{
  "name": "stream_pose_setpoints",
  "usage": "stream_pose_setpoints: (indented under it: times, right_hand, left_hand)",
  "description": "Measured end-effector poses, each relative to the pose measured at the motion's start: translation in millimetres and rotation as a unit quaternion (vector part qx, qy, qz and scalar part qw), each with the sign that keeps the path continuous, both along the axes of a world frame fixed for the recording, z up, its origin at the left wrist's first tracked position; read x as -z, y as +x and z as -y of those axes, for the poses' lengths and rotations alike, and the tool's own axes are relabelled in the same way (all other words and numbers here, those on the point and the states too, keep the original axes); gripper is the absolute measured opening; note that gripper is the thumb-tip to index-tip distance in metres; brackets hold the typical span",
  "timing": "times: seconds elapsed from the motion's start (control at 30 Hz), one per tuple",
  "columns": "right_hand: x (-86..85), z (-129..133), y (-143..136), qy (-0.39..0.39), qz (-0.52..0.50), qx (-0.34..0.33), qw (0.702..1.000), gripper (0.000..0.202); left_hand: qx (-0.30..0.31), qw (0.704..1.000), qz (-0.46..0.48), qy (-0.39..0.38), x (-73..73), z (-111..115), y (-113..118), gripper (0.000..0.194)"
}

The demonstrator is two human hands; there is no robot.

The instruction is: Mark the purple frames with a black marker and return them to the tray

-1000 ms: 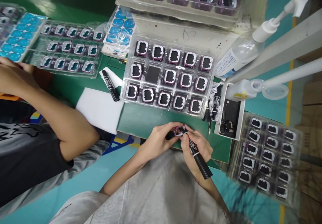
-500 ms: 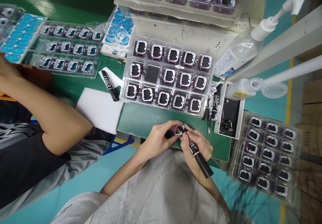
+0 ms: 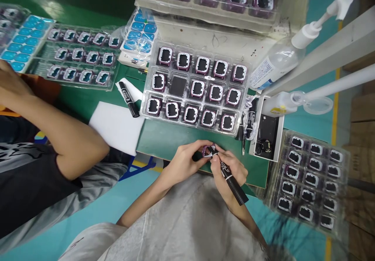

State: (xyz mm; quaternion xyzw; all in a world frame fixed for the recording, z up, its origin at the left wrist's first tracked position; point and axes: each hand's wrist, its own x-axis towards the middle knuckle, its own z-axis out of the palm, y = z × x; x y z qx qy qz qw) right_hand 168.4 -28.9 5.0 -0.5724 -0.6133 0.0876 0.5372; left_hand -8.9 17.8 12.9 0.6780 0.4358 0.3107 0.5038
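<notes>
Still, before the tray (image 3: 177, 86), left hand (image 3: 184, 161) pinches purple frame (image 3: 204, 151), right hand (image 3: 236, 167) grips marker (image 3: 236, 190) at it; work continues.

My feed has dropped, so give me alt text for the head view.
A person's left hand holds a purple-and-white frame at the edge of a green table while the right hand points a black marker at it. Beyond is a transparent tray of similar frames; at left, a co-worker's arm.
</notes>
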Motion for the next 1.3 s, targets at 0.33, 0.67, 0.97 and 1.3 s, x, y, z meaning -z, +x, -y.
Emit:
stream_pose_setpoints:
  times: [0.33, 0.67, 0.97, 1.3]
  right_hand:
    - [3.0, 3.0, 0.5, 0.011, -0.067, -0.017, 0.998, 0.029]
    - [2.7, 3.8, 2.5, 0.030, -0.095, -0.032, 0.994, 0.035]
    - [-3.6, 2.9, 4.3, 0.029, -0.098, -0.054, 0.993, 0.030]
    - [16.7, 11.1, 5.9, -0.016, -0.094, -0.018, 0.995, 0.030]
  left_hand:
    - [-0.019, 0.999, 0.034, -0.037, -0.2, -3.2, -0.9, 0.044]
    - [-0.015, 0.996, 0.057, -0.069, -2.3, -2.9, -1.8, 0.048]
    - [0.010, 0.994, 0.065, -0.083, 4.6, -5.6, -6.5, 0.041]
    - [-0.024, 1.000, 0.014, -0.005, 0.6, 0.6, 1.4, 0.041]
